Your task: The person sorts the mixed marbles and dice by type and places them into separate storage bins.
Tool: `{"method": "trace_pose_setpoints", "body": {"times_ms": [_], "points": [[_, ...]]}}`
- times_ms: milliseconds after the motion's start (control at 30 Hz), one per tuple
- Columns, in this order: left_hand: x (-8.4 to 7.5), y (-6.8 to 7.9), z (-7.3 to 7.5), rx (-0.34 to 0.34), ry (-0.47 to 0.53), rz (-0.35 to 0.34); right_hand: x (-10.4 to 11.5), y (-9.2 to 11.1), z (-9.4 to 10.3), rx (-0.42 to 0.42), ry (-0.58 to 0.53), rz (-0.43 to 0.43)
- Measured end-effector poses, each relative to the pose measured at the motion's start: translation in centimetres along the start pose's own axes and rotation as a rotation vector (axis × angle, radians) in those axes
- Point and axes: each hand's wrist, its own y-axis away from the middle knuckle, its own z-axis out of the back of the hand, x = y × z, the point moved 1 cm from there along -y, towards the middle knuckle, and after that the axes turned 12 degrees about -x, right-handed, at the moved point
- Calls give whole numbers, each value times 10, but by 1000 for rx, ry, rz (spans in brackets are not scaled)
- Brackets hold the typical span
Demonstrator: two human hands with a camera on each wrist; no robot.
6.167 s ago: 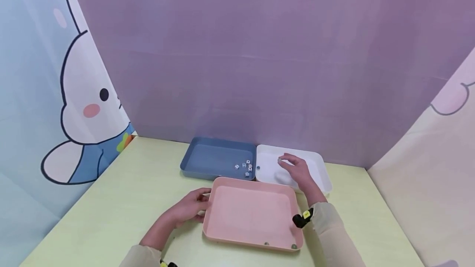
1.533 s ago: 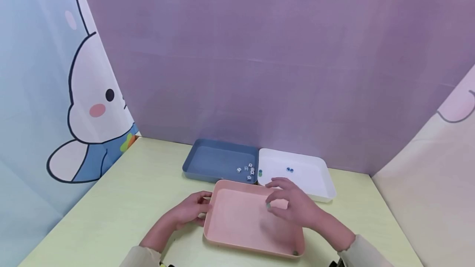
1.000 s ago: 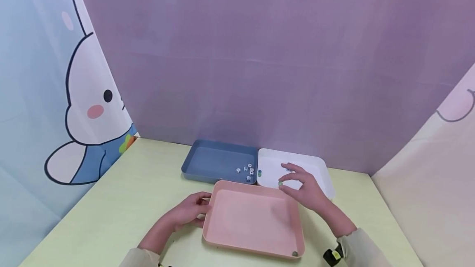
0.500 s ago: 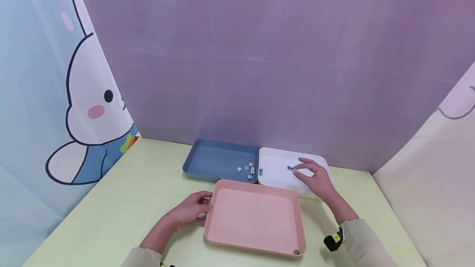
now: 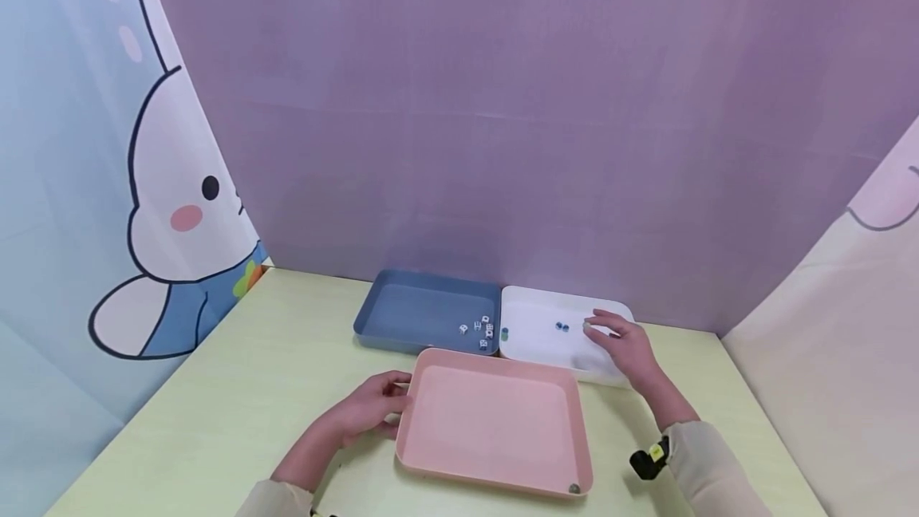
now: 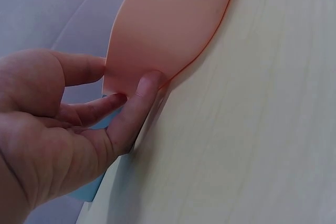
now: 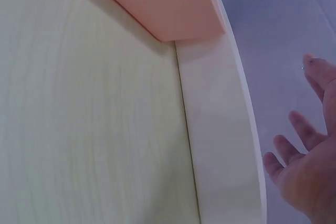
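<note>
My left hand (image 5: 369, 407) holds the left wall of the pink tray (image 5: 495, 354). In the left wrist view its thumb reaches over the rim and other fingers lie against the outer wall. My right hand (image 5: 626, 345) is over the right part of the white tray (image 5: 531, 357), pinching a small pale green marble (image 5: 586, 326) between thumb and index finger. Two blue marbles (image 5: 565, 328) lie mid-tray, and a blue and a green marble (image 5: 505, 336) sit by its left wall. One dark marble (image 5: 574, 489) rests in the pink tray's near right corner.
A blue tray (image 5: 409, 305) stands left of the white one, with several white dice (image 5: 484, 333) near its right wall. Both are behind the pink tray on a pale yellow table (image 5: 287, 341). A purple curtain (image 5: 467, 142) hangs close behind them.
My right hand has carried the green marble from above the pink tray to the right side of the white tray. The pink tray holds fewer marbles than earlier. The left hand stays put.
</note>
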Motion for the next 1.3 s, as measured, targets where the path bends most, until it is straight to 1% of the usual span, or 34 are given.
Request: {"method": "trace_pose_setpoints", "body": {"times_ms": [133, 233, 433, 467, 633, 800, 1033, 1300], "points": [[0, 0, 1, 2, 10, -5, -4, -1, 4, -6, -33, -90], [0, 1, 1, 10, 21, -2, -6, -1, 6, -1, -59, -128], [-3, 0, 3, 6, 27, -7, -8, -2, 9, -8, -108, -155], [-4, 0, 3, 5, 22, -12, -8, -2, 9, -6, -108, -159], [-4, 2, 3, 9, 14, 5, -9, -1, 9, 6, -94, -187], [-3, 3, 2, 10, 26, 15, -13, -2, 8, 1, -98, -184], [-2, 1, 1, 4, 18, 14, -16, -3, 7, 20, -14, -156], [0, 1, 1, -1, 16, 10, -14, 0, 5, 1, -16, -133]]}}
